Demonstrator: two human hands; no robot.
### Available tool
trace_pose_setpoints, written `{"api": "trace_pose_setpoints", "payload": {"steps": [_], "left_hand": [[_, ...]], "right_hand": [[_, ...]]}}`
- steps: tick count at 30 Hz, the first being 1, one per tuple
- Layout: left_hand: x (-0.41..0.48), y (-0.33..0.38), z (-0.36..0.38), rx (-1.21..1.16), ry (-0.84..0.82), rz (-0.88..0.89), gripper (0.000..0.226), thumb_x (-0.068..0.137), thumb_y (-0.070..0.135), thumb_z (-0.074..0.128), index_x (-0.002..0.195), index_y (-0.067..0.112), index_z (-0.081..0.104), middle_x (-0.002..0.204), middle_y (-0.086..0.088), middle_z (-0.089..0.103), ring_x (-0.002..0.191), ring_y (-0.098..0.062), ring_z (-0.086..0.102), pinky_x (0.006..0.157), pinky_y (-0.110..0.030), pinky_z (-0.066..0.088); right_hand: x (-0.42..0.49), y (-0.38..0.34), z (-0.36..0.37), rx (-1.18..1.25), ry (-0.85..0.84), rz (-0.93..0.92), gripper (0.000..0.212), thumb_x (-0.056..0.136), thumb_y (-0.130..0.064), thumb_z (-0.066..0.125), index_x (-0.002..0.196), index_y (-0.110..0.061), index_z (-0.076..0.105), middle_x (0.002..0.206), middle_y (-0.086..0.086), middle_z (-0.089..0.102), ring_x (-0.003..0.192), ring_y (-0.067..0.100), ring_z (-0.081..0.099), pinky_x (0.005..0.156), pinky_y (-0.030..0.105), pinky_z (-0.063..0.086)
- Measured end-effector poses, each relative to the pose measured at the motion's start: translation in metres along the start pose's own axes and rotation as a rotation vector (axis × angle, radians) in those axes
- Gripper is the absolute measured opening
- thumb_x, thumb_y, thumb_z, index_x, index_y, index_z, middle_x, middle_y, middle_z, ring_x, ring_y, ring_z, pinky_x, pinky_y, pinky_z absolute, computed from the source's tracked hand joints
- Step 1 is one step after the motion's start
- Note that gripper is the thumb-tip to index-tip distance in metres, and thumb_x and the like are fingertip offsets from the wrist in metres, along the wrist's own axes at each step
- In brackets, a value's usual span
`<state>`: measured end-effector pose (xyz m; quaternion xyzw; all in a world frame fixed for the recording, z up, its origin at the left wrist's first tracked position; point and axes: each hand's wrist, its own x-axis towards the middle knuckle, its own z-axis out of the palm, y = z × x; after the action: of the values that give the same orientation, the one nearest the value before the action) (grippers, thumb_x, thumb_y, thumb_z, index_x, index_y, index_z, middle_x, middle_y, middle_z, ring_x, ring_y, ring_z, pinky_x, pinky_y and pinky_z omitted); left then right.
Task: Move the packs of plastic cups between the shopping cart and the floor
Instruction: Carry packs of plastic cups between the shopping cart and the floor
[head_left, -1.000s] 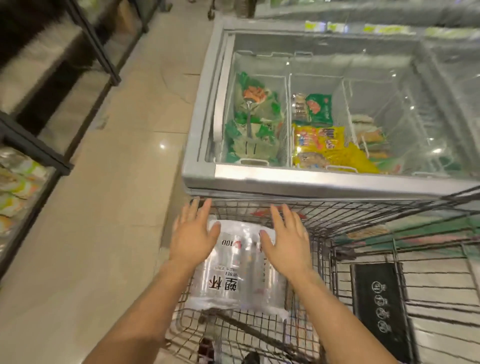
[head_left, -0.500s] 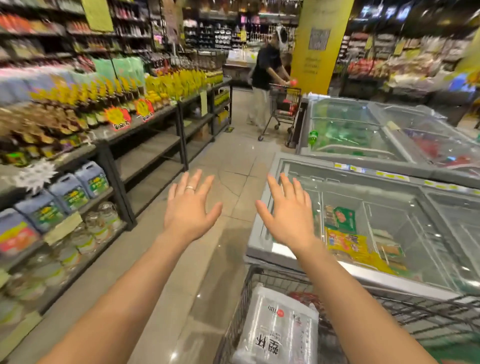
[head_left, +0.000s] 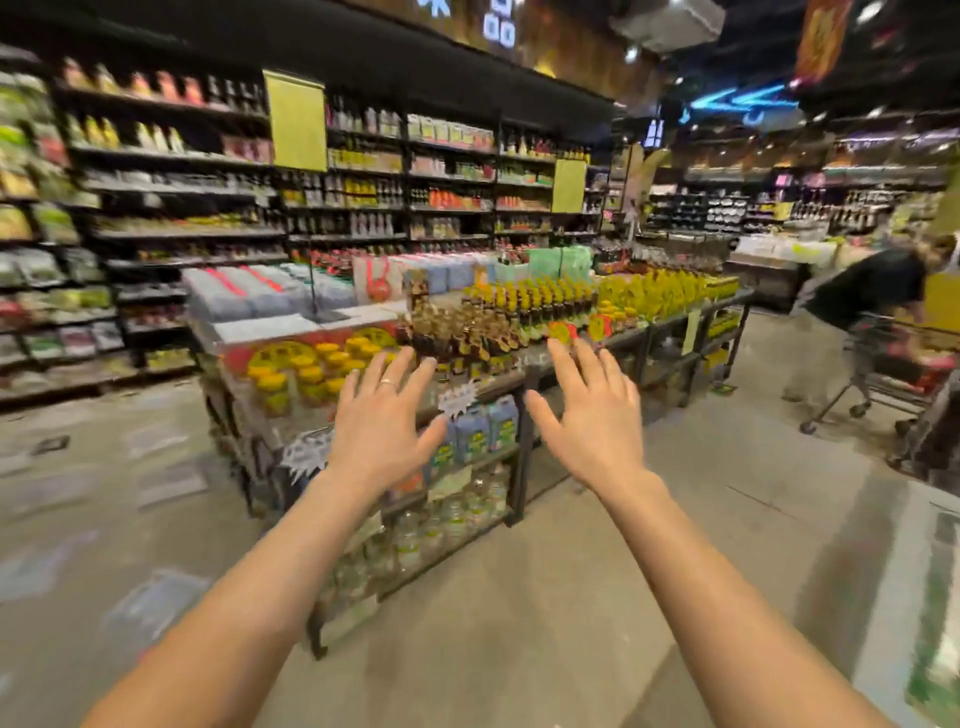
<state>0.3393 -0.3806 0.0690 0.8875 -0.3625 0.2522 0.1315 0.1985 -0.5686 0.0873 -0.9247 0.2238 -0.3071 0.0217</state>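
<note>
Your left hand (head_left: 382, 431) and right hand (head_left: 592, 421) are spread, grasping nothing. No cup pack is visible; likely between transfers. Look down, locate the next pack.

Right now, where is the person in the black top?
In the head view, the person in the black top is at the far right, leaning over a shopping cart just past the yellow-bottle display.

Two of my hands show, the left hand (head_left: 382, 439) and the right hand (head_left: 597, 426), with one ring (head_left: 388, 383) on the left. There are two yellow signs, a big sign (head_left: 295, 122) and a small sign (head_left: 568, 185). I see one person (head_left: 872, 286) and one cart (head_left: 893, 371). I count two blue jugs (head_left: 483, 431) between my hands. The bottles are too blurred to count.
</note>
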Motion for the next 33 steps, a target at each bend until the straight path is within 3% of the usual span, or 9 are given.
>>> {"api": "trace_pose_setpoints", "payload": {"steps": [5, 8, 11, 19, 25, 33], "left_hand": [[-0.025, -0.118, -0.019, 0.105, -0.008, -0.150, 0.079, 0.082, 0.066, 0.023, 0.151, 0.028, 0.035, 0.158, -0.005, 0.033, 0.145, -0.031, 0.027, 0.114, -0.051, 0.026], [-0.040, -0.173, -0.024, 0.136, -0.001, -0.235, 0.076, 0.084, 0.064, 0.029, 0.150, 0.028, 0.035, 0.157, -0.005, 0.034, 0.145, -0.031, 0.027, 0.114, -0.052, 0.026], [-0.053, -0.217, -0.025, 0.177, 0.003, -0.309, 0.074, 0.086, 0.063, 0.031, 0.151, 0.028, 0.032, 0.158, -0.005, 0.033, 0.145, -0.030, 0.026, 0.115, -0.052, 0.023], [-0.041, -0.308, 0.000, 0.274, -0.049, -0.514, 0.069, 0.095, 0.061, 0.035, 0.155, 0.030, 0.019, 0.163, 0.001, 0.018, 0.149, -0.023, 0.013, 0.120, -0.046, 0.012], [0.001, -0.363, 0.027, 0.393, -0.052, -0.612, 0.069, 0.093, 0.062, 0.033, 0.152, 0.027, 0.027, 0.158, -0.002, 0.030, 0.146, -0.026, 0.023, 0.116, -0.049, 0.023], [0.040, -0.417, 0.037, 0.499, 0.014, -0.759, 0.077, 0.085, 0.065, 0.023, 0.149, 0.024, 0.038, 0.155, -0.005, 0.038, 0.144, -0.029, 0.030, 0.114, -0.053, 0.023]], "right_hand": [[0.034, -0.110, 0.051, 0.078, -0.027, -0.151, 0.070, 0.092, -0.061, 0.032, 0.154, -0.029, 0.022, 0.160, 0.007, 0.025, 0.146, 0.031, 0.020, 0.115, 0.049, 0.023], [0.049, -0.163, 0.079, 0.144, -0.053, -0.237, 0.073, 0.090, -0.063, 0.024, 0.155, -0.028, 0.020, 0.161, 0.007, 0.022, 0.147, 0.032, 0.017, 0.116, 0.049, 0.021], [0.063, -0.205, 0.110, 0.190, -0.099, -0.320, 0.069, 0.096, -0.060, 0.032, 0.155, -0.030, 0.016, 0.162, 0.005, 0.016, 0.149, 0.030, 0.012, 0.118, 0.049, 0.018], [0.127, -0.284, 0.203, 0.305, -0.164, -0.474, 0.069, 0.095, -0.058, 0.036, 0.155, -0.029, 0.019, 0.162, 0.006, 0.020, 0.148, 0.031, 0.013, 0.116, 0.048, 0.019], [0.197, -0.333, 0.271, 0.410, -0.214, -0.579, 0.072, 0.091, -0.060, 0.030, 0.155, -0.029, 0.020, 0.161, 0.006, 0.022, 0.148, 0.032, 0.015, 0.117, 0.048, 0.018], [0.262, -0.398, 0.333, 0.482, -0.281, -0.740, 0.069, 0.097, -0.058, 0.036, 0.156, -0.034, 0.009, 0.164, 0.003, 0.010, 0.150, 0.027, 0.007, 0.119, 0.044, 0.011]]}}
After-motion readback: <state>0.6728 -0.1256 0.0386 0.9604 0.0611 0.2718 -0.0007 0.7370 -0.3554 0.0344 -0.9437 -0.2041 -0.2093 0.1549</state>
